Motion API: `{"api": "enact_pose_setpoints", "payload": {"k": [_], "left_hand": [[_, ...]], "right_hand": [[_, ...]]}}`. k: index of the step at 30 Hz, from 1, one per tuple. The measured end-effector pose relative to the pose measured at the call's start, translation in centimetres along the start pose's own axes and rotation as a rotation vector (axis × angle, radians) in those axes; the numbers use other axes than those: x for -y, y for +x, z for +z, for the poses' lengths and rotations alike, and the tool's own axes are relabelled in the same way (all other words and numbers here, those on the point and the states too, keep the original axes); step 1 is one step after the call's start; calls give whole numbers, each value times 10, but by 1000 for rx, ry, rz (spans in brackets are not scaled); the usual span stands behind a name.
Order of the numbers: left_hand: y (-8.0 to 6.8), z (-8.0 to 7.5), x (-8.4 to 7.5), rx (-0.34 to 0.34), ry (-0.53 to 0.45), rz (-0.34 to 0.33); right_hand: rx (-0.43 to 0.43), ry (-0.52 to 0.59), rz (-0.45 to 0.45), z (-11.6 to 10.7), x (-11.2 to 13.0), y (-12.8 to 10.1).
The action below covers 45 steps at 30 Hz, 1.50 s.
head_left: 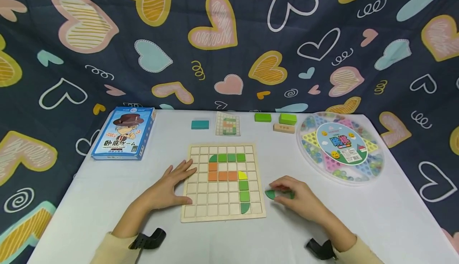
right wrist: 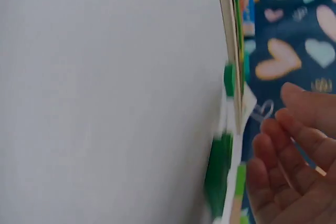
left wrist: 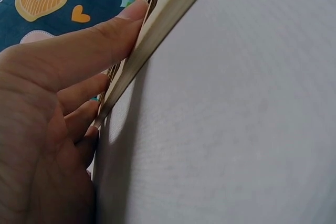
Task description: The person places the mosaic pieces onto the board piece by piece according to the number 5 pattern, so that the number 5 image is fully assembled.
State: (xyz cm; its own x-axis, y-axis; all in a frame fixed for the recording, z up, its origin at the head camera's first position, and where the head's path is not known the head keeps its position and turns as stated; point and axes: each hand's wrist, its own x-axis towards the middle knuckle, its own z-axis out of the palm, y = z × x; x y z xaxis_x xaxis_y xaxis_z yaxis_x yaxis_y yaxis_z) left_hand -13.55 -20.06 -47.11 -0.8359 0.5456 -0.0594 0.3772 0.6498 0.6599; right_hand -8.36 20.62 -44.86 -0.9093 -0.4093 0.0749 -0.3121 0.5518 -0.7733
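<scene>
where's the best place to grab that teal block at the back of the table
Take the teal block across its two long faces, front and back, coming down from above. It lies flat and alone on the white table, with open space on every side for the grip; its short ends are farther apart.

Cream long sleeves (head_left: 114, 248) — black camera mounts (head_left: 148, 240) strapped at both wrists.

The grid board (head_left: 223, 216) is looking like pale, matt, unvarnished wood, its painted tiles (head_left: 222, 175) showing a flat, smooth finish. The table cover (head_left: 358, 216) is appearing as white, matt cloth with a fine weave. The round game case (head_left: 373, 172) is gleaming as clear glossy plastic, the game box (head_left: 123, 133) as slightly shiny printed card, and the backdrop (head_left: 229, 36) is hanging as soft printed cloth.
</scene>
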Motion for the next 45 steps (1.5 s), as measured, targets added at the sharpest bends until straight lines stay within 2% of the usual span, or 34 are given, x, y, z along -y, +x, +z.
{"api": "enact_pose_setpoints", "payload": {"k": [4, 7, 11, 15, 19, 23, 27, 29, 32, 41, 45], "left_hand": [[-3, -1, 1, 2, -1, -4], [-4, -1, 2, 1, 4, -6], [-3, -2, 1, 2, 14, -3], [-1, -2, -3, 5, 15, 6], [0, -3, -2, -4, 22, 22], [1, -4, -1, -3, 26, 26], [1, -4, -1, -2, 19, 28], [0, -3, -2, 2, 16, 25], [2, -2, -2, 6, 16, 26], [2, -3, 0, -12, 30, 32], [1, -2, 0, -8, 10, 27]], "right_hand": [[-54, -110, 60, -14, -21, -3], [-53, -207, 96, -16, -29, 1], [-35, -282, 105, -14, -29, 6], [-56, -306, 58, -10, -21, 8], [-68, -271, -41, 2, 3, 11], [37, -240, -138, 26, 29, 18], [160, -299, -191, 50, 48, 29], [186, -345, -214, 59, 52, 34], [179, -407, -244, 67, 55, 37], [172, -424, -254, 74, 54, 38], [161, -374, -220, 66, 52, 33]]}}
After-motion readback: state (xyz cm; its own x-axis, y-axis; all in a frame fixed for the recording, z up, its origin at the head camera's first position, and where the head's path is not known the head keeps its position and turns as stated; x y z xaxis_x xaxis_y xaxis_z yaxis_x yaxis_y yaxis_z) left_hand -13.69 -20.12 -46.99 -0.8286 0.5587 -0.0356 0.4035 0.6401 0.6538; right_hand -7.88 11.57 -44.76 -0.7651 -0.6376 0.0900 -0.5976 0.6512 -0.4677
